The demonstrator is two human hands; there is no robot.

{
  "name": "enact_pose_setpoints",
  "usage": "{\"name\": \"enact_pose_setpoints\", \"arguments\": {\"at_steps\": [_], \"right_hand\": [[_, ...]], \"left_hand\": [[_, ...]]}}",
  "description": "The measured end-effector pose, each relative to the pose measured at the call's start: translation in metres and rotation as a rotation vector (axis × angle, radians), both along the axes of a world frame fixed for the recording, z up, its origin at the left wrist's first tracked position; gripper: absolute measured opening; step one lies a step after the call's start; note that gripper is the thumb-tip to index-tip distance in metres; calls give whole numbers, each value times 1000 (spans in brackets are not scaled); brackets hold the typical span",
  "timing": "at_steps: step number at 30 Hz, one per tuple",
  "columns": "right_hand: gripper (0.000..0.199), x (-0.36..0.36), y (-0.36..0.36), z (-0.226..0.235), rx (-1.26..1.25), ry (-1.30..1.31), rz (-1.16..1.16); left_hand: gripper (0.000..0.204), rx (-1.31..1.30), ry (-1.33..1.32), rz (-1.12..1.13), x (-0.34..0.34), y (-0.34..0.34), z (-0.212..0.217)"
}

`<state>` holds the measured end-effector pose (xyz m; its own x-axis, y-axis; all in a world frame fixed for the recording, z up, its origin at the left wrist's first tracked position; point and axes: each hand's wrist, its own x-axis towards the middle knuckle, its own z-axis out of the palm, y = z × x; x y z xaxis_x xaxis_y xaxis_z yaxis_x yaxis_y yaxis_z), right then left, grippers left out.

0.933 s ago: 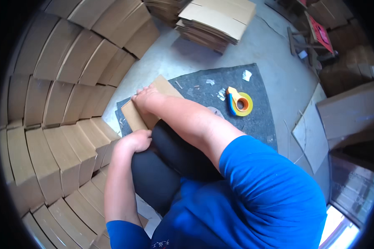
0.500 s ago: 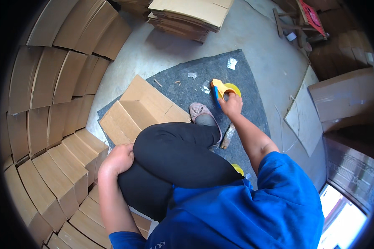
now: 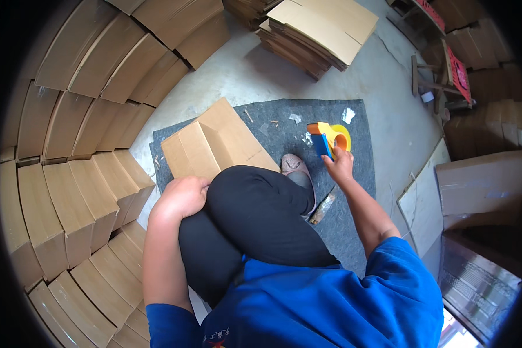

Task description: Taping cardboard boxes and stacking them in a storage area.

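Right hand (image 3: 337, 166) grip: one tape dispenser (image 3: 329, 138) | left hand (image 3: 182, 197): closed, knee | one open carton (image 3: 214, 146)

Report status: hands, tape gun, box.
Right hand gripping tape gun over mat. Left hand resting on knee, beside flat box. Nothing between gun and box.

Right hand (image 3: 339, 165) seemingly grips tape dispenser (image 3: 329, 138) beside flattened box (image 3: 214, 145).

I sit on a grey felt mat (image 3: 354, 191) spread over the concrete floor (image 3: 243, 75). On the mat lie a flattened cardboard box (image 3: 214, 145) at left, scraps of tape (image 3: 348, 114) at the far right, and my shoe (image 3: 298, 168) centrally. A stack of flat cartons (image 3: 319, 29) rests on the floor beyond.
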<state>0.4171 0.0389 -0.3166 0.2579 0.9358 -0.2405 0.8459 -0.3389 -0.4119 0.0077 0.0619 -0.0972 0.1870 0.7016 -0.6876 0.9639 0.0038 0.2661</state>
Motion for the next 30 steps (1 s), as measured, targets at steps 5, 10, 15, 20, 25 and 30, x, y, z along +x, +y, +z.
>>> {"name": "enact_pose_setpoints", "arguments": {"at_steps": [5, 10, 15, 20, 25, 30], "right_hand": [[52, -37, 5, 102, 583, 79, 454], [54, -77, 17, 185, 759, 94, 712], [50, -112, 18, 239, 804, 34, 922], [49, -132, 13, 260, 778, 72, 1025], [47, -141, 12, 276, 620, 141, 1139], [48, -151, 28, 301, 384, 387, 1152]], "left_hand": [[24, 469, -127, 80, -4, -4, -11], [30, 984, -801, 131, 28, -11, 26], [43, 1043, -932, 22, 29, -34, 67], [40, 1044, -853, -41, 13, -63, 76], [32, 687, -1062, 229, -12, -72, 72], [31, -57, -1450, 651, -48, -47, 63]]}}
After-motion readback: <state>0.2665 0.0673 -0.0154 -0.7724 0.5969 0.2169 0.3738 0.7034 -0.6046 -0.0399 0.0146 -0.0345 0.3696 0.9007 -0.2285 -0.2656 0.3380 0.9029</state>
